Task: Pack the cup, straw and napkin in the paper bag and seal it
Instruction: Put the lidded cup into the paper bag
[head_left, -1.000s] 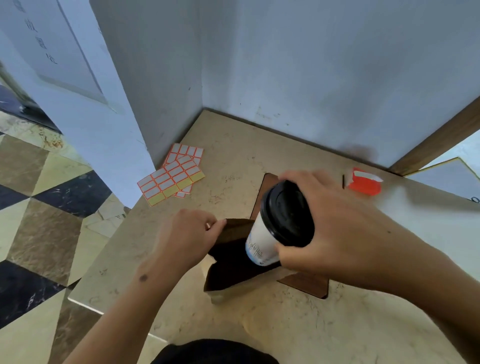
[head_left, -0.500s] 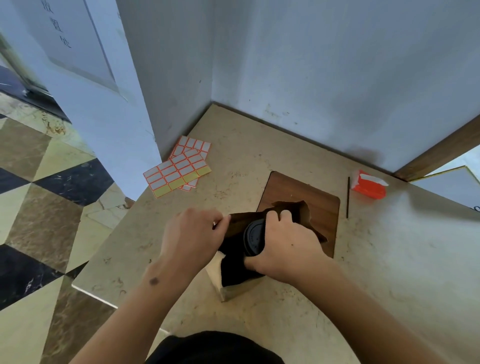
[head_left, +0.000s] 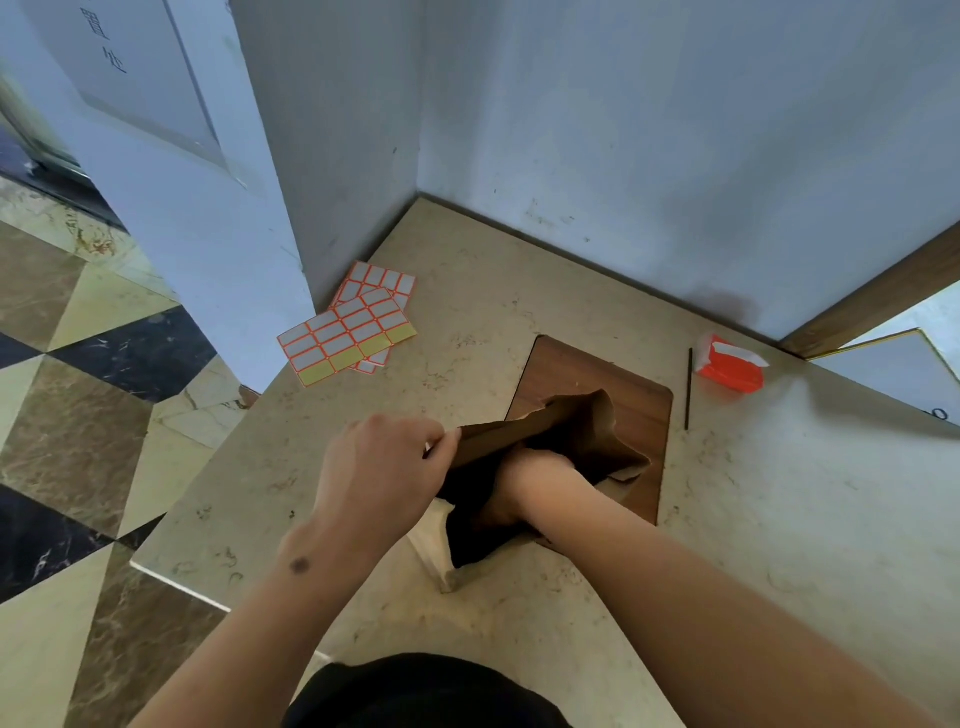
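label sheets sit at 10 o'clock from the bag, untouched; presumably the seal comes from there later.

left hand pinches the near-left rim of the paper bag, fingers curled on the paper edge, pulling the mouth wide. keep that tension, it's what stops the bag folding in on the wrist.

right hand is sunk into the bag mouth past the knuckles, so only its back and wrist show. can't tell how its fingers lie or whether they hold anything. cup isn't visible; my read is it's down inside the bag, being seated.

to do this step well: set the cup flat on the bag floor, upright, let go only once it stands, then pull the hand straight up so the rim doesn't tear or tip the bag over.

bag stands on the wooden board, on the counter.

straw lies at 2 o'clock from the bag, just off the board edge. red napkin pack just beyond it, near the wall. both not yet packed.
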